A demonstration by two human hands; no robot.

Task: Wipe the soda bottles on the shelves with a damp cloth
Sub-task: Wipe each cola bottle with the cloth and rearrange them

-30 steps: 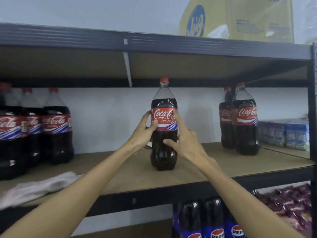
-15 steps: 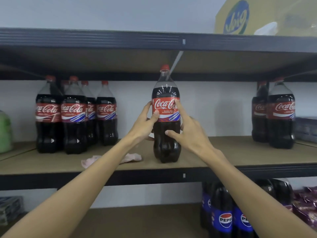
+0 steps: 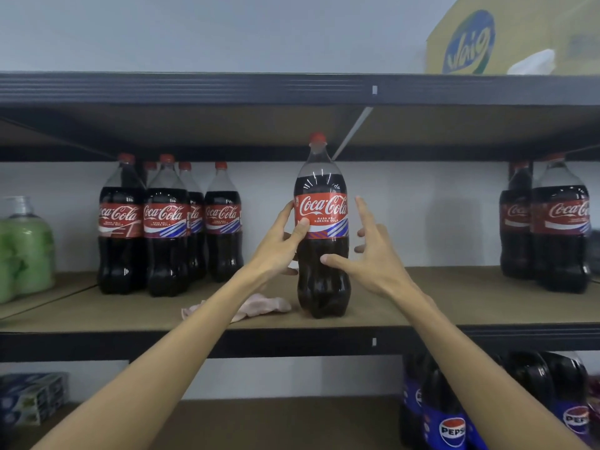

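A Coca-Cola bottle [image 3: 322, 280] with a red cap stands upright near the front of the middle shelf [image 3: 454, 308]. My left hand [image 3: 279, 245] grips it from the left, thumb on the red label and fingers round the back. My right hand [image 3: 373, 258] is at the bottle's right side; its thumb touches the dark lower body, while its fingers are spread and off the bottle. A pale pink cloth [image 3: 263, 305] lies crumpled on the shelf just left of the bottle, partly hidden by my left forearm.
Several Coca-Cola bottles [image 3: 165, 228] stand grouped at the back left, two more [image 3: 561, 228] at the far right. Green bottles [image 3: 22, 251] sit at the left edge. Pepsi bottles [image 3: 451, 417] and small packs [image 3: 29, 397] fill the lower shelf. A yellow box [image 3: 487, 40] is on top.
My right hand's fingers have lifted off the bottle and spread; only the thumb still touches. The left hand keeps its grip and the bottle stays put.
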